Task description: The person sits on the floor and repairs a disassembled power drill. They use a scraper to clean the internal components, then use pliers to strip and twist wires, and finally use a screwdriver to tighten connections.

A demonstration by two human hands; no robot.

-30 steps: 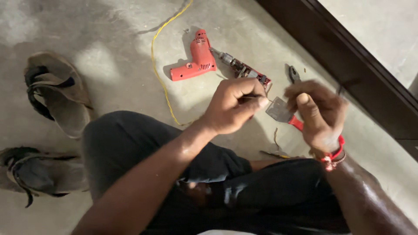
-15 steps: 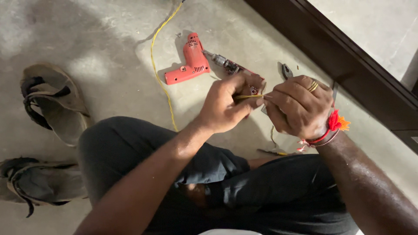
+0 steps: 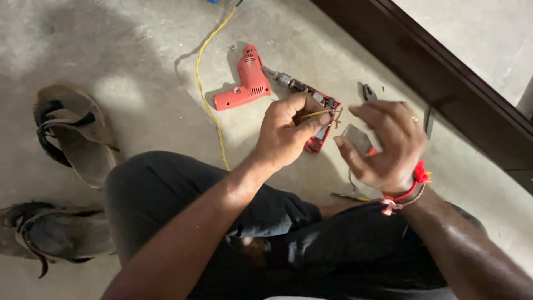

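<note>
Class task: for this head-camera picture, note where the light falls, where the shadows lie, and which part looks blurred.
Head view: a soft light patch on the concrete floor beside the sandal; the red drill casts a shadow to its left; the right hand is motion-blurred, the left hand sharper.

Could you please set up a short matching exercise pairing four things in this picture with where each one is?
Things:
1. red drill
2. yellow wire
3. sandals
4. red thread band

Places:
A. on the right wrist
B. pinched in the left hand
C. lying on the floor beyond the hands
D. on the floor at the person's left

Pairs: 1-C, 2-B, 3-D, 4-A
</note>
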